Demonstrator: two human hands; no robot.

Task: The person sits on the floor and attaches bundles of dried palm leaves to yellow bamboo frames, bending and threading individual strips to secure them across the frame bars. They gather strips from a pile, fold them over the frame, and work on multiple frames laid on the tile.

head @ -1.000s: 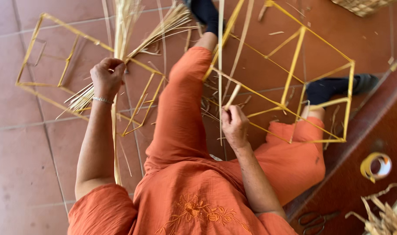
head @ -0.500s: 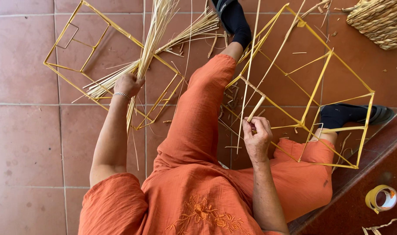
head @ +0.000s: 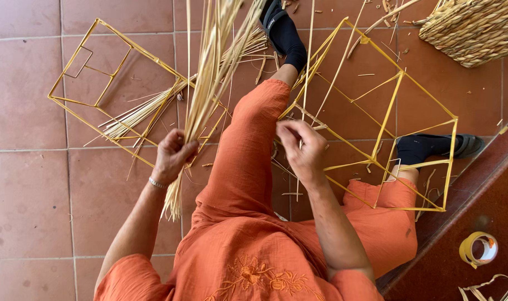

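My left hand [head: 173, 155] grips a thick bundle of pale straw [head: 209, 72] that rises upright past the top of the view, its cut ends hanging below my fist. My right hand [head: 304, 150] pinches a thin straw strand [head: 308, 50] against the near bar of a yellow wire frame [head: 399, 100] standing between my legs. A second yellow wire frame [head: 98, 83] lies on the floor tiles to the left, with loose straw [head: 137, 117] spread across it. I wear orange clothes and dark socks.
A woven straw basket [head: 477, 28] sits at the top right. A roll of yellow tape [head: 477, 248] lies on the dark red step at the lower right, beside some straw scraps [head: 496, 287]. Short straw bits litter the terracotta tiles [head: 31, 184].
My left hand has lifted the straw bundle up and toward my body. My right hand stays at the frame bar with the strand. The view has tilted down and left.
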